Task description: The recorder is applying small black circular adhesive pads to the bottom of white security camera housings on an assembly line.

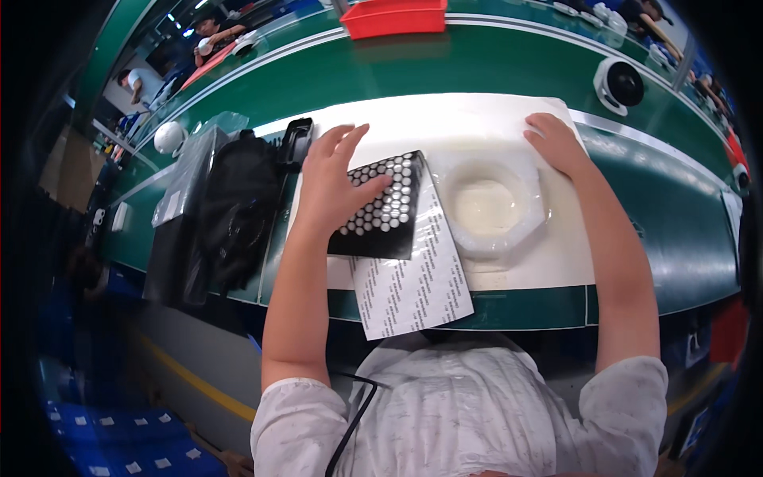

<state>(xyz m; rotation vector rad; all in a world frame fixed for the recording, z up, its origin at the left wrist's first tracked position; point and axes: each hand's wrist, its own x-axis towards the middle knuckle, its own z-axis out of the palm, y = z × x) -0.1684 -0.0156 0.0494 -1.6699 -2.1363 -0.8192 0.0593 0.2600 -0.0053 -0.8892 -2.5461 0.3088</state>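
My left hand [332, 179] is over the upper left part of a black sheet [373, 245] dotted with rows of pale round pads. Its fingers are spread, and the thumb reaches across the pads; whether it touches them I cannot tell. Under the black sheet, a white printed backing sheet [413, 290] sticks out over the table's near edge. To the right sits a white, roughly octagonal ring [531, 199] that looks wrapped in clear film. My right hand [558, 145] rests by the far right edge of the white board [548, 266], fingers apart with nothing seen in them.
Left of the board lie a black bag [238, 207], a black open-topped holder [298, 141] and a long dark box in clear plastic [187, 199]. A white device with a black round face [621, 84] stands at the far right. A red bin [395, 17] is at the back; people work beyond.
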